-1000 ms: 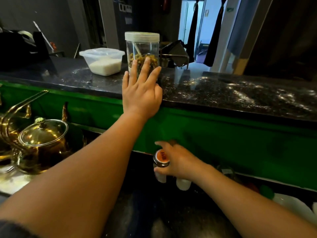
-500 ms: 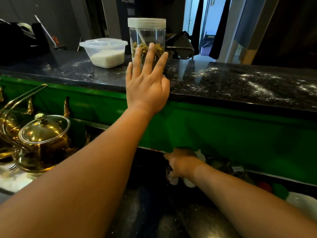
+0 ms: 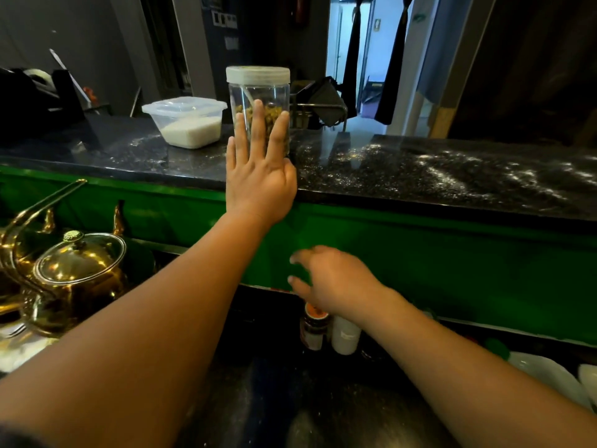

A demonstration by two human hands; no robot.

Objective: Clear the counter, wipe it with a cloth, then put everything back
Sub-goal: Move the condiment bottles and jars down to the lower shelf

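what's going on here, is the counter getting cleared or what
A person stands at a dark speckled counter. Their left hand lies flat, fingers straight, against the front of a clear jar with a pale lid, upright on the counter beside a lidded tub of white grains. Their right hand hovers open, holding nothing, just above an orange-capped bottle and a white bottle on the lower ledge. No cloth is in view.

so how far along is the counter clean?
Looks early. Done: two small bottles stand on the lower ledge, possibly cleared already. In hand: the left hand lies flat against the clear jar; the right hand hovers open above the bottles. Left: jar and lidded tub sit on the counter; no cloth in view, so wiping and restocking remain.
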